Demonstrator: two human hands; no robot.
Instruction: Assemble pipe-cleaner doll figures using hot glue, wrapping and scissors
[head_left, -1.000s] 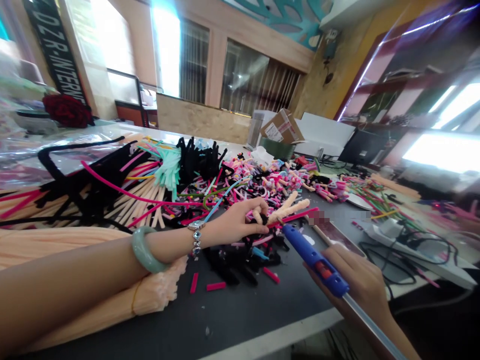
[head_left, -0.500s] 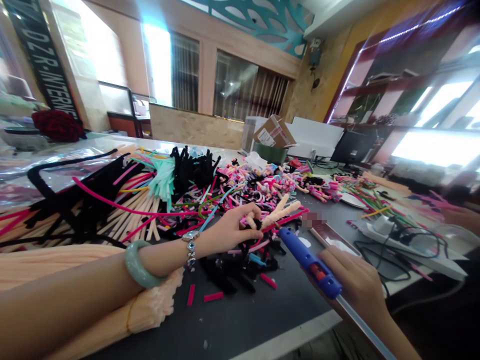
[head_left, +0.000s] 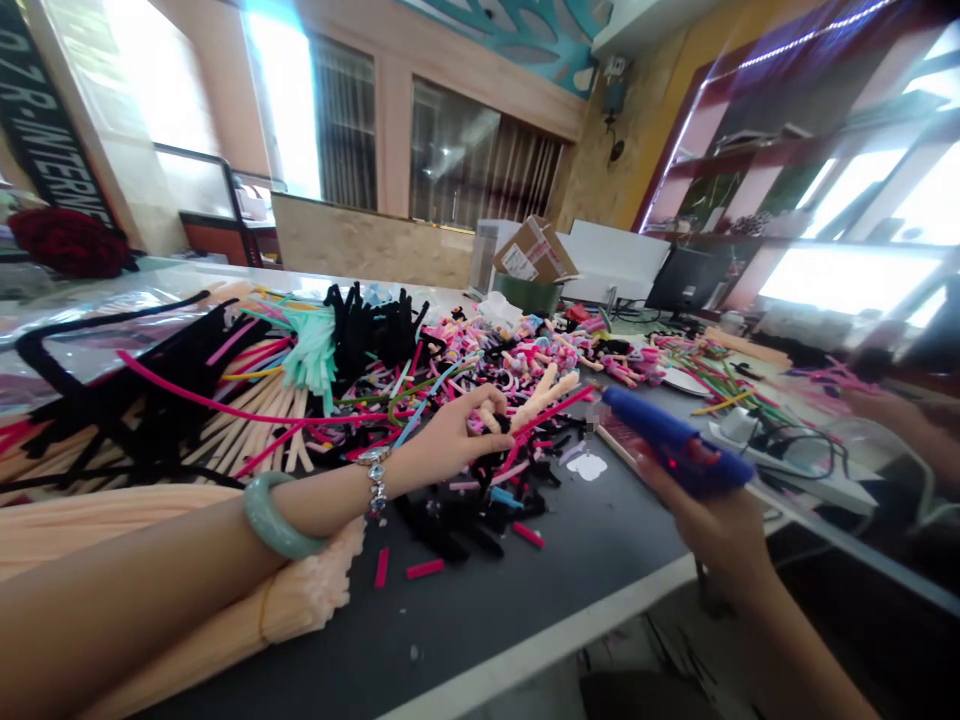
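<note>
My left hand (head_left: 469,430) pinches a small figure of twisted cream pipe cleaners (head_left: 541,398) with a dark part between finger and thumb. Two cream ends stick up from it to the right. Closed around the handle of a blue hot glue gun (head_left: 667,430) is my right hand (head_left: 716,525). The gun's nozzle points left towards the figure and stays apart from it. A clear glue stick (head_left: 847,540) trails from its back end. White spilled glue (head_left: 586,466) lies on the dark table below the nozzle.
Colourful pipe cleaner pieces (head_left: 517,350) cover the middle of the table. Bundles of peach pipe cleaners (head_left: 300,600) lie under my left forearm. A power strip (head_left: 787,465) with cables stands at right, near another person's hand (head_left: 877,415). A cardboard box (head_left: 536,250) sits behind.
The glue gun has moved up and right, away from the figure, and turned more level. My left hand keeps its hold on the figure. The whole view has shifted slightly.
</note>
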